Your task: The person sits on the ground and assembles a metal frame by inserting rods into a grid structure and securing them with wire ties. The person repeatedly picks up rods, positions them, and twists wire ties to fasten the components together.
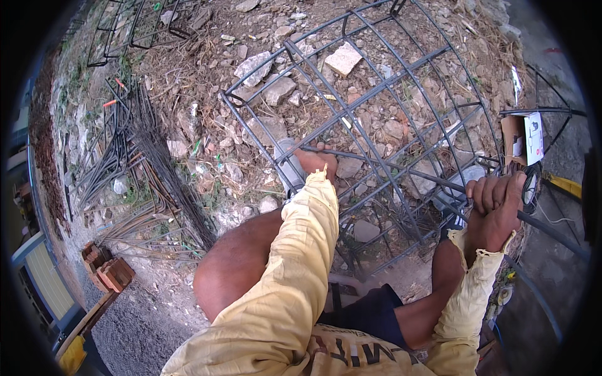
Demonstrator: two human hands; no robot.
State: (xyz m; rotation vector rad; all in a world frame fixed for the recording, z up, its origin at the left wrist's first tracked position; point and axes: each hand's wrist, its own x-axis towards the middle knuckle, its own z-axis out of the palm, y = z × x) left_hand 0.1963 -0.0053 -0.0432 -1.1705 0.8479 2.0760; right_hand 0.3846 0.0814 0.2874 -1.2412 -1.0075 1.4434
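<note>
Beneath the steel-bar cage [343, 114], rubble-strewn dirt ground [204, 66] carries a pale block [343, 59] and a grey rock [253, 69] beyond the left hand [318, 163], and a bundle of thin dark rods [168, 172] to its left.

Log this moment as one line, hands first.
Left hand: at rebar cage, grip unclear | Right hand: closed around steel bar | Right of cage: cardboard box | Lower left: red bricks

– What is just beyond the right fingers [500, 190]?
– One white carton [533, 138]. Well to the left of the left fingers [307, 156] are red bricks [115, 274]; ahead of those fingers lies a pale stone [343, 59].
</note>
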